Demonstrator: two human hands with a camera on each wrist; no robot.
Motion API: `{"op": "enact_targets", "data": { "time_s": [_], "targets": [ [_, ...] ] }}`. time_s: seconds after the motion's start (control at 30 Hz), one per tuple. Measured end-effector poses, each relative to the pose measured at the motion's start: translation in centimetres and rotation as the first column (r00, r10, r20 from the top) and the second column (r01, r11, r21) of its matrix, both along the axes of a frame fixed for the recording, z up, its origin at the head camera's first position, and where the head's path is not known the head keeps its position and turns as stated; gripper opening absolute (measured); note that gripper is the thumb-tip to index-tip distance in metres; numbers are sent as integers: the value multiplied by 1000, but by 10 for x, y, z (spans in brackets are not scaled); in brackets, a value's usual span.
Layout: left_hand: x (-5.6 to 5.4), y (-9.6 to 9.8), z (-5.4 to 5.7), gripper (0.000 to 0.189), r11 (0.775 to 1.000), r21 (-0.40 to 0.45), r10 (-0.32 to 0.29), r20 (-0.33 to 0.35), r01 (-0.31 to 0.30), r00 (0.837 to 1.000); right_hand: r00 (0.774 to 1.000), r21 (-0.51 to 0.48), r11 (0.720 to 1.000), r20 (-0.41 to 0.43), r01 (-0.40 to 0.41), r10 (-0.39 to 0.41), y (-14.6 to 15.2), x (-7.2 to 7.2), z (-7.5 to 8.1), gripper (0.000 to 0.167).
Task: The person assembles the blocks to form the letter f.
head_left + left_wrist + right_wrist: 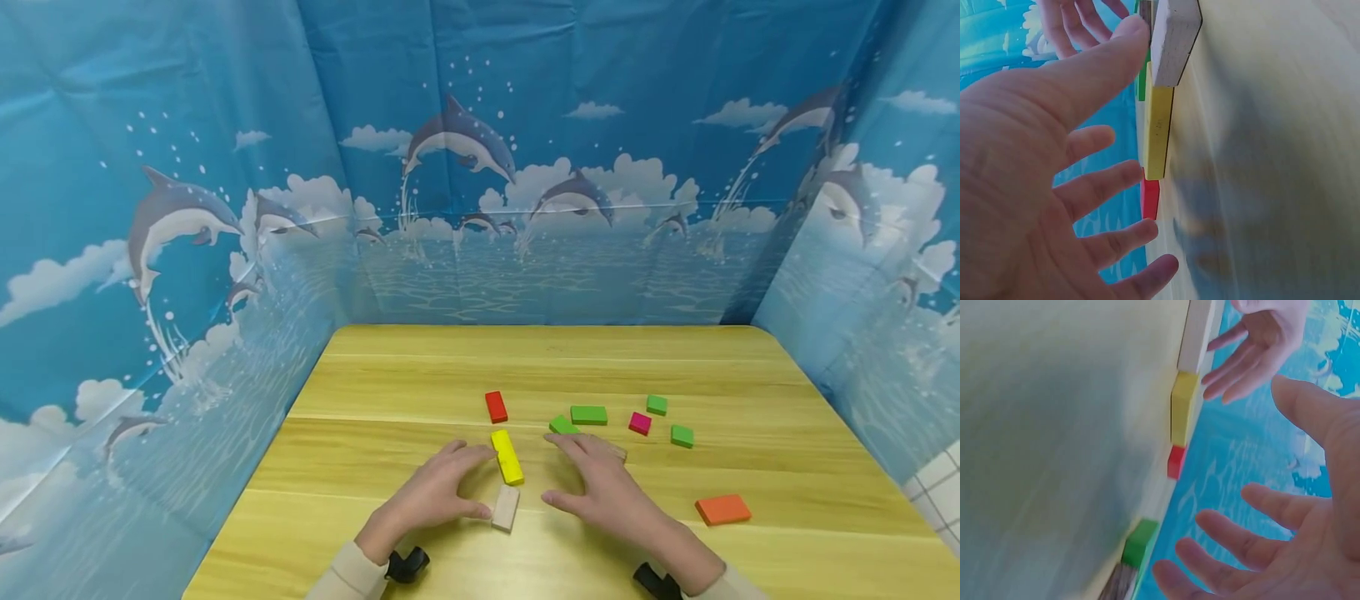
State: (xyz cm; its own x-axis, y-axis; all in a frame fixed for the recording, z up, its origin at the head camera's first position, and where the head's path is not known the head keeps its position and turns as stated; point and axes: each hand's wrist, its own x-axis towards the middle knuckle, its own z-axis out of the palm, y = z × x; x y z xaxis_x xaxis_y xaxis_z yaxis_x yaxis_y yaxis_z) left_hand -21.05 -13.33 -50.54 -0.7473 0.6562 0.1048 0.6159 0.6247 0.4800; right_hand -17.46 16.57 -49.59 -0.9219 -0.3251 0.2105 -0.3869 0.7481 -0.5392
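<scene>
In the head view my left hand (442, 492) hovers by a yellow block (507, 457) and a pale wooden block (506, 508), its fingers spread and loosely bent. The left wrist view shows the thumb beside the pale block (1175, 40), with nothing gripped. To the right of those blocks, my right hand (607, 487) is spread in the same loose way. Its fingers partly cover another wooden block (611, 447) and a green block (564, 425). The right wrist view has the palm turned inward and no block between its fingers.
A red block (497, 407) lies beyond the yellow one. Farther right are a long green block (588, 415), a magenta block (640, 423), small green blocks (657, 405) and an orange block (723, 510). Dolphin-printed curtains (465, 250) stand around the wooden table (405, 367).
</scene>
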Motion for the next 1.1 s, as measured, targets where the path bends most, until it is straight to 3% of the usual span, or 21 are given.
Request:
{"op": "enact_targets", "data": {
  "time_s": [0.27, 0.53, 1.1],
  "targets": [
    [-2, 2, -5, 78, 997, -74, -5, -31, 3, 1000, 994, 35, 994, 49, -103, 101, -20, -1, -7, 72],
    [0, 4, -7, 78, 993, -115, -13, -58, 6, 998, 985, 91, 981, 38, -170, 167, -32, 2, -11, 66],
    [9, 12, -9, 67, 987, -160, 3, -88, -17, 996, 985, 189, 967, 16, -172, 173, -46, 2, -15, 57]
  ]
}}
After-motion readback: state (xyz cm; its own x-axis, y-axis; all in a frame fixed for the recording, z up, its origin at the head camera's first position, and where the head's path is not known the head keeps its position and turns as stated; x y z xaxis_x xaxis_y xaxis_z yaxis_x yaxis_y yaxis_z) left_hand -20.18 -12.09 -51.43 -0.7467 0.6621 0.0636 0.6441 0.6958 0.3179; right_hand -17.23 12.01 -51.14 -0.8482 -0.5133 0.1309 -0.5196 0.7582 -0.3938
